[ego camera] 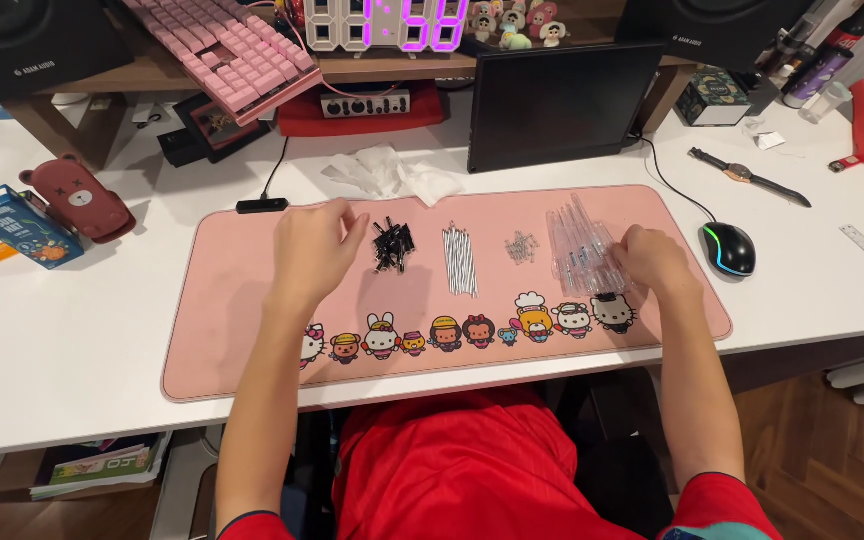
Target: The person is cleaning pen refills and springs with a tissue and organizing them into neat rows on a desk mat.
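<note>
Pink desk mat (252, 300) with cartoon animals, black caps (392, 246), clear barrels (582, 250)

— What lies on the pink mat (252, 300)?

— Four small heaps in a row across its upper half. Nearest the mat's left end, a loose pile of short black caps (393, 246). Right of that, thin white refills (459, 260), laid parallel and pointing away. Then a tiny cluster of metal springs (521, 246).

— And toward the mat's right end?

— Clear plastic barrels (580, 248), fanned out and overlapping.
</note>
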